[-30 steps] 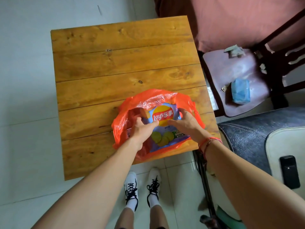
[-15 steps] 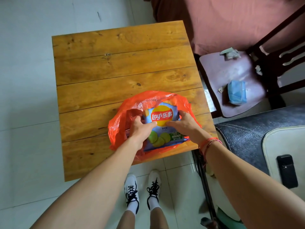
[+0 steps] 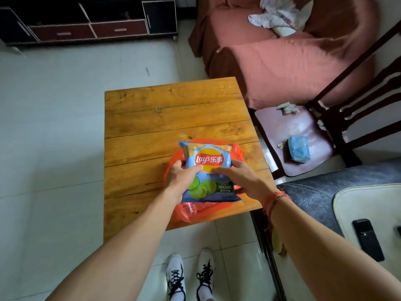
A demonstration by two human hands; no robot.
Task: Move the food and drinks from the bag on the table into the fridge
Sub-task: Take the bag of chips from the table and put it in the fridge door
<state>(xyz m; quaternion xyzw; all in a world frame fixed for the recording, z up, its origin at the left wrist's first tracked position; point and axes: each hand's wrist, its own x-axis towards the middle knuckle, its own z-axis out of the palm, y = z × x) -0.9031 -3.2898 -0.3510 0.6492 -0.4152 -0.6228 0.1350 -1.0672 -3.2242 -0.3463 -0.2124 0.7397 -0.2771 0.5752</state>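
The chip bag [image 3: 207, 170], blue with a red-and-yellow logo and green lime slices, sits above the orange plastic bag [image 3: 237, 152], which lies on the tabletop [image 3: 152, 118] near its front edge. We grip the chip bag with both hands: our left hand [image 3: 181, 177] closed on its left edge, our right hand [image 3: 240, 178] on its right side. A clear bottle [image 3: 190, 210] shows inside the orange plastic bag, just below the chip bag.

Pale tiled floor [image 3: 65, 105]; a wooden plank desk [image 3: 169, 109], a pink-covered sofa [image 3: 282, 61], a dark wooden chair [image 3: 314, 131], a dark low cabinet [image 3: 86, 20] beyond
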